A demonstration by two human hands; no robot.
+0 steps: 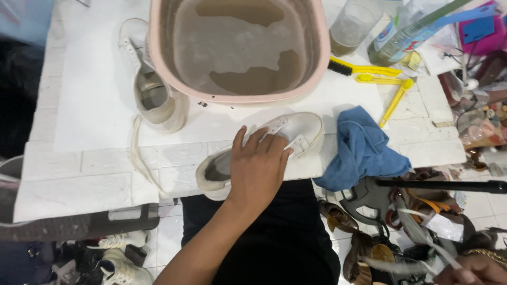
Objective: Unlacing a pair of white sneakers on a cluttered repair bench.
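at the near bottom right corner, the right hand [472,272] is seen only in part, blurred, among a pile of shoes and sandals [369,232] on the floor; its fingers seem curled about something thin and pale, but what is held, and how tightly, cannot be told.

just beyond the lap, the left hand [257,170] is laid flat on a white sneaker [296,134], fingers slightly spread and pressed over its tongue and upper, not wrapped round it. the sneaker lies on its side at the very front edge of the white table [84,174], its heel hanging a little over the rim. held only by downward pressure, it could be tipped off the edge onto the floor if the palm were lifted or slid toward the body.

just beside it to the right, a blue cloth [362,148] is draped half over the same edge and could be dragged down with it.

farther back, a second sneaker [156,97] stands against a pink basin [237,47] of murky water; a loose lace [138,153] trails from it toward the near edge and could be snagged by the forearm, so that the shoe is pulled along. a yellow brush [364,68], a glass [351,26] and a bottle [401,37] stand crowded by the basin, where a knock could spill water over the table.
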